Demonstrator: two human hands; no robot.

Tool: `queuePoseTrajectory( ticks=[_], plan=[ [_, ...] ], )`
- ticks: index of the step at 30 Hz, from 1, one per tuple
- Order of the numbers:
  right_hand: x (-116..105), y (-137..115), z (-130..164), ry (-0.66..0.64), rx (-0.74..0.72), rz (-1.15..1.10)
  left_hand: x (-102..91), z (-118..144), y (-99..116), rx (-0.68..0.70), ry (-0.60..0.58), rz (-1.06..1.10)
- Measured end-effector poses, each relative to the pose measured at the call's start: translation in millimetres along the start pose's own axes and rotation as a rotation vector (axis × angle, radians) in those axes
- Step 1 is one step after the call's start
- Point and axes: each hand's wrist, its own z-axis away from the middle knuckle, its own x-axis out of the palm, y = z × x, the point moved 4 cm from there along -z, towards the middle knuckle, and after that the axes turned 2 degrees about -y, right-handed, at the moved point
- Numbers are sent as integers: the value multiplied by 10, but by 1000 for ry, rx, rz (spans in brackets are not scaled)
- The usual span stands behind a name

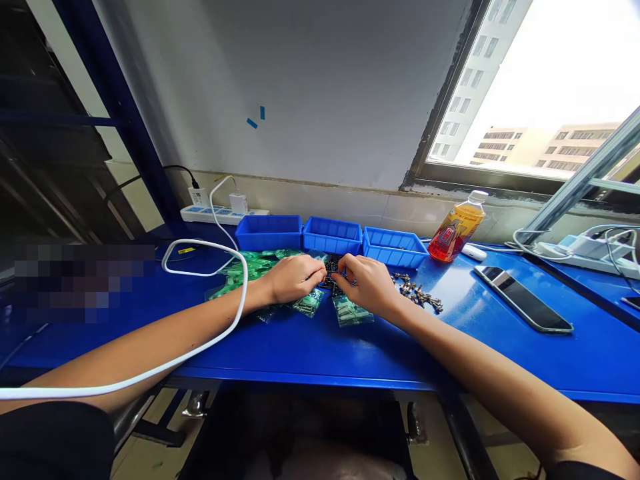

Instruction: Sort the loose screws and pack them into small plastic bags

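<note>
Blue table [350, 353]: both hands pinch small parts [331, 270] (indistinct).

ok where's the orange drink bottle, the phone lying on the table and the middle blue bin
orange plastic drink bottle [454, 235], head view, on its labelled body
dark flat phone [523, 307], head view, on the middle of its screen
middle blue plastic bin [332, 244], head view, on its front wall
</note>
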Motion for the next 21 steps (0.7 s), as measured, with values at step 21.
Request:
queuePoseTrajectory(
  ticks=[21],
  plan=[
    [21, 0, 4, -46, -21, -29, 24, -2, -29, 11, 6, 2]
  ],
)
